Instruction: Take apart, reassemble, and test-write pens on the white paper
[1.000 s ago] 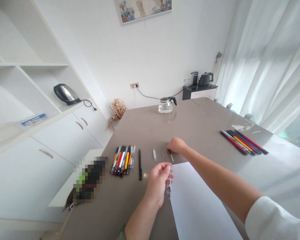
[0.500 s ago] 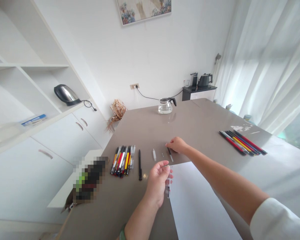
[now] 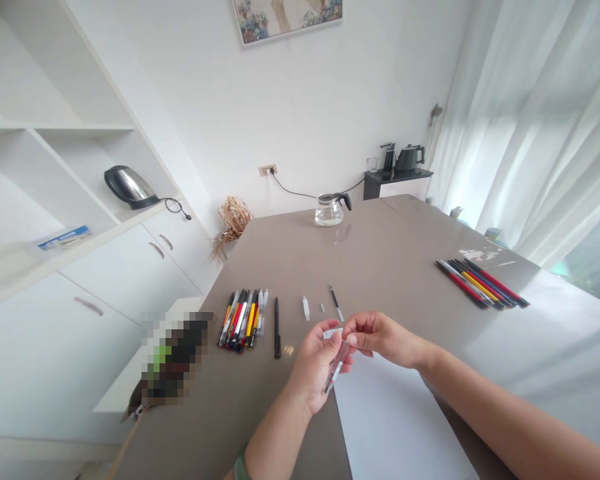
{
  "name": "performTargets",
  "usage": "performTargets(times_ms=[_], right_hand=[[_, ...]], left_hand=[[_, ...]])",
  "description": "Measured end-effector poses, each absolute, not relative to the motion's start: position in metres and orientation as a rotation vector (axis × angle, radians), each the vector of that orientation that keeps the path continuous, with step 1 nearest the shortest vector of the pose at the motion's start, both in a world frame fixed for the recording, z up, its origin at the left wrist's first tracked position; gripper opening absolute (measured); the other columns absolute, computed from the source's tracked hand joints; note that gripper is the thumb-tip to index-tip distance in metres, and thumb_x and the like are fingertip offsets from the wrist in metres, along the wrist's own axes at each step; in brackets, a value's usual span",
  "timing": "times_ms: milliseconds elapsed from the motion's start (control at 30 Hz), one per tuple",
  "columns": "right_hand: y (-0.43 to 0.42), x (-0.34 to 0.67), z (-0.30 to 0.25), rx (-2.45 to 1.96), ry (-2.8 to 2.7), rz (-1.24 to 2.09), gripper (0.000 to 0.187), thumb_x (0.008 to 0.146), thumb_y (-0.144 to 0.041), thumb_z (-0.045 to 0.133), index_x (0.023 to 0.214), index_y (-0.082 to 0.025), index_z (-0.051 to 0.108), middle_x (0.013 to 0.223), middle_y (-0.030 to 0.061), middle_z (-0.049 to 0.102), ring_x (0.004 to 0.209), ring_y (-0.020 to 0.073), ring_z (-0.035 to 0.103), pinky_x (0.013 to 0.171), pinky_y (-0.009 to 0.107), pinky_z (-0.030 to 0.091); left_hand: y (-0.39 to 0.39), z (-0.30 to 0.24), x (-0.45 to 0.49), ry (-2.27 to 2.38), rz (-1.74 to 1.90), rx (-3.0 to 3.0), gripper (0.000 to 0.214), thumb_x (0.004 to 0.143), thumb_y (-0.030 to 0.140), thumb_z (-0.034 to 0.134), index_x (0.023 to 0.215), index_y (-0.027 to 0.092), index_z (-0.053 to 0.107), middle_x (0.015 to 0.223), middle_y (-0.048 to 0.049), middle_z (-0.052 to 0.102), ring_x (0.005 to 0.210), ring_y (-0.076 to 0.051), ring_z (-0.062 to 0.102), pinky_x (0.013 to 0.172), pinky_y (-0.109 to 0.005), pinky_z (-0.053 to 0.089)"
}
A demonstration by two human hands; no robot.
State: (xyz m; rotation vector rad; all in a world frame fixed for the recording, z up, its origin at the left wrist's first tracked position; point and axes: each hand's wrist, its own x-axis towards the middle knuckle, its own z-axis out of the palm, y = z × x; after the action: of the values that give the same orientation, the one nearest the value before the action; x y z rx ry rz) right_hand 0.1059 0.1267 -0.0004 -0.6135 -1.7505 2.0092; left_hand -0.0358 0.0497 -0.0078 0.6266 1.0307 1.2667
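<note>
My left hand (image 3: 314, 363) is closed around a clear pen barrel (image 3: 334, 375), whose lower end sticks out below the palm. At its upper end my right hand (image 3: 383, 339) pinches with thumb and forefinger; what lies between those fingertips is too small to make out. Just beyond the hands a black-tipped refill (image 3: 335, 303) lies on the table. Left of it are a tiny spring-like metal piece (image 3: 323, 308) and a translucent pen part (image 3: 306, 308). Farther left lies a black pen (image 3: 277, 330). Beneath my hands is a sheet of white paper (image 3: 395, 420).
A bunch of mixed pens (image 3: 243, 320) lies on the left of the brown table (image 3: 280, 257). Several coloured pens (image 3: 480, 283) are lined up at the right. A glass pot (image 3: 329, 211) stands at the far edge, and a dark bag (image 3: 175, 363) is at the left.
My right hand has left the refill on the table and come back toward me, meeting my left hand at the barrel's top end. The barrel is now tilted more.
</note>
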Motion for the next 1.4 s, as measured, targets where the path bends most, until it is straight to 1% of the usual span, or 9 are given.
performTargets(times_ms=[133, 233, 333, 567, 667, 767, 967, 1200, 1400], right_hand=[[0.138, 0.11, -0.01, -0.631, -1.184, 2.139, 0.016, 0.071, -0.032, 0.057, 0.073, -0.016, 0.055, 0.059, -0.0028, 0.046, 0.047, 0.0048, 0.035, 0.045, 0.02, 0.028], [0.143, 0.112, -0.014, -0.634, -0.895, 2.198, 0.012, 0.072, -0.027, 0.056, 0.075, -0.016, 0.055, 0.065, -0.0015, 0.046, 0.049, 0.005, 0.034, 0.045, 0.02, 0.03], [0.142, 0.11, -0.016, -0.656, -0.85, 2.252, 0.012, 0.07, -0.026, 0.057, 0.075, -0.016, 0.056, 0.067, -0.0009, 0.047, 0.049, 0.0053, 0.034, 0.044, 0.02, 0.029], [0.137, 0.108, -0.018, -0.726, -1.08, 2.185, 0.016, 0.067, -0.03, 0.062, 0.071, -0.015, 0.056, 0.059, -0.0028, 0.045, 0.046, 0.0043, 0.031, 0.044, 0.021, 0.023], [0.137, 0.11, -0.015, -0.779, -1.192, 2.117, 0.019, 0.064, -0.031, 0.065, 0.07, -0.014, 0.057, 0.055, -0.0037, 0.044, 0.045, 0.0041, 0.029, 0.044, 0.021, 0.022], [0.137, 0.11, -0.012, -0.782, -1.223, 2.086, 0.023, 0.063, -0.034, 0.065, 0.074, -0.014, 0.059, 0.054, -0.0038, 0.044, 0.045, 0.0049, 0.031, 0.046, 0.022, 0.025], [0.14, 0.111, -0.013, -0.755, -1.227, 2.031, 0.023, 0.065, -0.034, 0.063, 0.076, -0.014, 0.06, 0.056, -0.0023, 0.048, 0.047, 0.006, 0.037, 0.048, 0.023, 0.029], [0.16, 0.121, -0.014, -0.797, -1.33, 1.829, 0.024, 0.067, -0.035, 0.06, 0.077, -0.013, 0.059, 0.059, -0.0006, 0.05, 0.052, 0.0071, 0.042, 0.05, 0.021, 0.034], [0.192, 0.113, -0.027, -1.18, -1.807, 1.521, 0.023, 0.073, -0.032, 0.051, 0.083, -0.013, 0.059, 0.062, 0.002, 0.053, 0.05, 0.0077, 0.046, 0.05, 0.022, 0.041]], left_hand=[[0.052, -0.006, -0.039, 1.001, 1.382, 0.528, 0.049, 0.074, 0.051, 0.046, 0.104, 0.013, 0.047, 0.067, -0.0062, 0.061, 0.057, -0.013, 0.056, 0.053, -0.023, 0.042], [0.054, -0.007, -0.042, 0.966, 1.421, 0.507, 0.048, 0.074, 0.051, 0.046, 0.102, 0.013, 0.049, 0.066, -0.0055, 0.06, 0.056, -0.012, 0.056, 0.053, -0.023, 0.042], [0.055, -0.009, -0.042, 0.974, 1.423, 0.532, 0.045, 0.073, 0.049, 0.048, 0.098, 0.012, 0.053, 0.066, -0.0053, 0.06, 0.055, -0.011, 0.055, 0.052, -0.022, 0.042], [0.054, -0.01, -0.039, 1.019, 1.342, 0.617, 0.044, 0.074, 0.049, 0.047, 0.093, 0.01, 0.056, 0.066, -0.0051, 0.057, 0.051, -0.009, 0.051, 0.049, -0.022, 0.042], [0.052, -0.009, -0.039, 1.089, 1.211, 0.736, 0.041, 0.07, 0.044, 0.056, 0.094, 0.011, 0.057, 0.064, -0.0033, 0.056, 0.049, -0.008, 0.049, 0.046, -0.02, 0.039], [0.051, -0.009, -0.038, 1.157, 1.138, 0.802, 0.042, 0.066, 0.041, 0.061, 0.096, 0.012, 0.058, 0.065, -0.0031, 0.056, 0.049, -0.008, 0.049, 0.046, -0.02, 0.039], [0.051, -0.01, -0.038, 1.21, 1.117, 0.81, 0.037, 0.066, 0.041, 0.06, 0.091, 0.013, 0.056, 0.066, -0.0039, 0.057, 0.051, -0.009, 0.051, 0.05, -0.022, 0.04], [0.05, -0.011, -0.037, 1.176, 1.146, 0.791, 0.032, 0.07, 0.04, 0.056, 0.089, 0.015, 0.051, 0.07, -0.0044, 0.057, 0.056, -0.012, 0.054, 0.056, -0.026, 0.042], [0.048, -0.009, -0.038, 1.169, 1.15, 0.801, 0.028, 0.074, 0.039, 0.052, 0.089, 0.015, 0.047, 0.072, -0.005, 0.056, 0.061, -0.013, 0.055, 0.058, -0.026, 0.043]])
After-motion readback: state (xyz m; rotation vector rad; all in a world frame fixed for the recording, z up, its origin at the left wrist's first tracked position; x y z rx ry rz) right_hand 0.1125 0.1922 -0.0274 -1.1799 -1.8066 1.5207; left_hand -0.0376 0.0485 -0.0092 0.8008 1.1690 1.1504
